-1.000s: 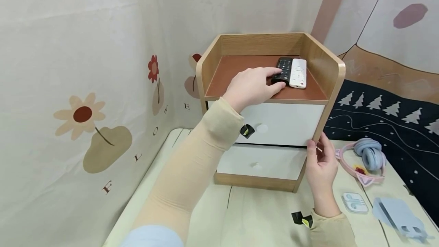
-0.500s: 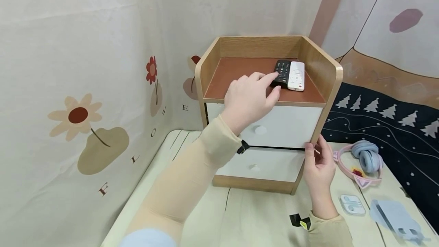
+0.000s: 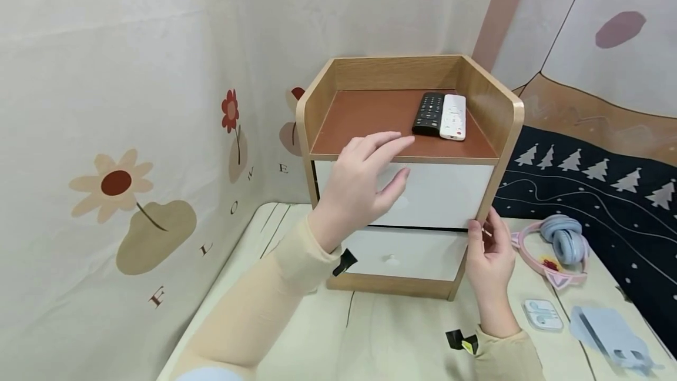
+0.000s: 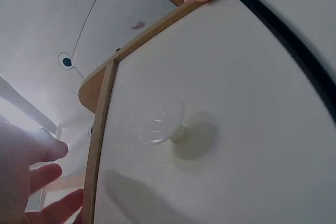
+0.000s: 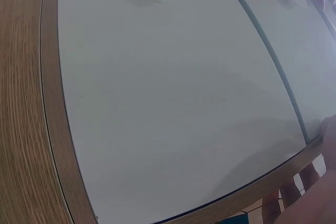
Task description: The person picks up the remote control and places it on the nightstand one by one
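Observation:
A small wooden cabinet point(image 3: 492, 99) has two white drawers and a raised rim round its brown top. On that top, a black remote control point(image 3: 428, 114) lies beside a white remote control point(image 3: 453, 117), toward the right side. My left hand point(image 3: 357, 184) is in front of the upper drawer point(image 3: 449, 193), fingers spread and holding nothing, below the remotes. It partly covers the upper drawer's round knob point(image 4: 164, 121), plain in the left wrist view. My right hand point(image 3: 493, 266) grips the cabinet's right front edge near the gap between the drawers, thumb in front, fingers round the side.
Right of the cabinet, pink-and-blue headphones point(image 3: 566, 246) with cat ears lie on the pale table point(image 3: 391, 334). Nearer are a small clear case of earphones point(image 3: 543, 315) and a light blue flat object point(image 3: 613, 334). Printed cloth point(image 3: 158, 63) walls the left and back.
My left hand has let go of the black remote and drawn back, down and left, to before the upper drawer. Both remotes stay on top; my right hand keeps its grip on the edge.

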Motion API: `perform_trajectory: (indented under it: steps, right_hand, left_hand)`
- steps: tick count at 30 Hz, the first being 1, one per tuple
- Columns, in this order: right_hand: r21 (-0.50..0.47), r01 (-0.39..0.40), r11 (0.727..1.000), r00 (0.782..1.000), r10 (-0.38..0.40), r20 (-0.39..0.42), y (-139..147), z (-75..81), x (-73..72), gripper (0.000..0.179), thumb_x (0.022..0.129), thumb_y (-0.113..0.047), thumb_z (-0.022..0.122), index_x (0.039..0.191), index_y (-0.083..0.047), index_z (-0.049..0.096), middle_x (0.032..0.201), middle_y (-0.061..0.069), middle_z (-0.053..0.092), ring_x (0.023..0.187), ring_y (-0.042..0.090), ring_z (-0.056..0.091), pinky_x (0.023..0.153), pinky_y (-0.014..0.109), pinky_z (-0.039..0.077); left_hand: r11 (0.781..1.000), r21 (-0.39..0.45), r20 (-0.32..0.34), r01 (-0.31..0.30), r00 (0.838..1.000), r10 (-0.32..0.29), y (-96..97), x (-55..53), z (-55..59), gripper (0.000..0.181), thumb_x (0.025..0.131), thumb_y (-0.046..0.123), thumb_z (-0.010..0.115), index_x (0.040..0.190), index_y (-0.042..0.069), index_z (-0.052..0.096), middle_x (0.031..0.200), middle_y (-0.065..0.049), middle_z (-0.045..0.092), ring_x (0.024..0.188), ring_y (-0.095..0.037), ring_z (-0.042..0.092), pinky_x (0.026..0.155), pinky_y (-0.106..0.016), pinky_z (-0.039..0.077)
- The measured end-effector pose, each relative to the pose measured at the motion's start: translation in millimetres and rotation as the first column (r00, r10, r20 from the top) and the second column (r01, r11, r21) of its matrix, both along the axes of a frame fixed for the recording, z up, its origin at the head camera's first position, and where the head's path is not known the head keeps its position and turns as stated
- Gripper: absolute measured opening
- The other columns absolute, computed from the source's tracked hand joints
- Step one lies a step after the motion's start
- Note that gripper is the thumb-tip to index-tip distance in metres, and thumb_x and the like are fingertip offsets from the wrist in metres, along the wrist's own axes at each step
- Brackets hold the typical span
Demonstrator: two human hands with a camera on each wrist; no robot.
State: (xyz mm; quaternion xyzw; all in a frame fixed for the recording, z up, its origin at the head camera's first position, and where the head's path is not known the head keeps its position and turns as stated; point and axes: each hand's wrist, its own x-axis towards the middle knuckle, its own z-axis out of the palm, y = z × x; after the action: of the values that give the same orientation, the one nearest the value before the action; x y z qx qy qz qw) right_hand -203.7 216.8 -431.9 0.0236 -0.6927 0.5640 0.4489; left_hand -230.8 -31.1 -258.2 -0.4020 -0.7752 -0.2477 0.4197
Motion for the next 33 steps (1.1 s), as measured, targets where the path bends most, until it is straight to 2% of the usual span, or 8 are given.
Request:
perform_trajectory:
  steps: [3,7,13,18,23,26,30,33]
  right_hand:
    - [-0.002,-0.001,1.0,1.0,0.001,-0.011,-0.2,-0.4,-0.2,0.045,0.105,0.003,0.067,0.15,0.003,0.064,0.12,-0.029,0.062,0.111,-0.008,0.063,0.094,0.002,0.049]
    - [-0.005,0.003,1.0,1.0,-0.003,-0.019,0.3,-1.3,-0.3,0.044,0.104,0.004,0.067,0.149,0.004,0.064,0.12,-0.029,0.062,0.11,-0.009,0.063,0.094,0.002,0.05]
    - [0.002,0.014,1.0,1.0,-0.014,-0.019,1.5,-3.6,-0.6,0.045,0.104,0.004,0.067,0.149,0.004,0.064,0.121,-0.03,0.062,0.11,-0.009,0.063,0.094,0.002,0.049]
    - [0.005,0.001,1.0,1.0,-0.001,-0.021,0.7,-2.5,-0.5,0.046,0.104,0.003,0.067,0.15,0.003,0.064,0.124,-0.03,0.063,0.111,-0.008,0.064,0.092,0.002,0.05]
    - [0.004,-0.003,1.0,1.0,0.003,-0.011,-1.2,-1.6,-0.7,0.046,0.105,0.004,0.066,0.15,0.003,0.063,0.123,-0.031,0.062,0.11,-0.009,0.064,0.091,0.002,0.05]
    - [0.01,0.001,1.0,1.0,-0.001,0.005,-0.7,-1.9,-0.2,0.046,0.105,0.003,0.066,0.152,0.003,0.062,0.123,-0.032,0.061,0.111,-0.009,0.063,0.092,0.002,0.05]
    - [0.013,0.004,1.0,1.0,-0.004,0.014,-0.1,-2.1,0.3,0.047,0.106,0.003,0.065,0.152,0.002,0.061,0.124,-0.032,0.061,0.112,-0.008,0.063,0.094,0.002,0.05]
    - [0.011,0.005,1.0,1.0,-0.006,0.016,0.5,-2.0,0.6,0.047,0.106,0.002,0.065,0.153,0.002,0.061,0.125,-0.032,0.061,0.113,-0.009,0.063,0.095,0.002,0.05]
  left_hand:
    - [0.997,0.017,-0.079,0.077,0.994,-0.076,-7.6,3.7,-8.8,0.04,0.099,0.015,0.076,0.138,0.008,0.075,0.137,-0.015,0.075,0.122,-0.031,0.071,0.107,-0.039,0.058]
    - [0.985,0.039,-0.17,0.166,0.973,-0.158,-14.7,9.5,-21.8,0.038,0.093,0.008,0.08,0.131,0.006,0.077,0.131,-0.017,0.077,0.122,-0.033,0.073,0.11,-0.041,0.059]
    - [0.966,0.132,-0.236,0.223,0.953,-0.188,-31.2,14.2,-48.5,0.038,0.085,0.001,0.079,0.124,0.003,0.078,0.121,-0.017,0.079,0.113,-0.033,0.074,0.101,-0.041,0.061]
    - [0.94,0.284,-0.259,0.187,0.959,-0.113,-57.1,14.5,-75.9,0.033,0.088,0.001,0.071,0.12,-0.001,0.078,0.113,-0.017,0.078,0.102,-0.034,0.072,0.089,-0.039,0.06]
    - [0.923,0.366,-0.27,0.119,0.963,-0.016,-84.5,6.7,-106.9,0.034,0.084,-0.003,0.067,0.116,-0.005,0.078,0.106,-0.019,0.078,0.093,-0.036,0.07,0.082,-0.038,0.056]
    - [0.913,0.401,-0.26,0.074,0.965,0.037,-101.3,-0.8,-128.0,0.034,0.083,-0.003,0.067,0.115,-0.007,0.078,0.104,-0.021,0.078,0.092,-0.038,0.069,0.087,-0.036,0.055]
    - [0.908,0.419,-0.158,-0.025,0.982,0.099,-125.4,-10.9,-155.8,0.037,0.088,0.002,0.068,0.123,-0.006,0.076,0.109,-0.021,0.078,0.099,-0.039,0.069,0.103,-0.025,0.052]
    - [0.906,0.404,-0.043,-0.125,0.987,0.155,-140.0,-17.4,-174.9,0.041,0.09,0.004,0.069,0.13,-0.002,0.075,0.112,-0.02,0.078,0.103,-0.037,0.069,0.105,-0.019,0.049]
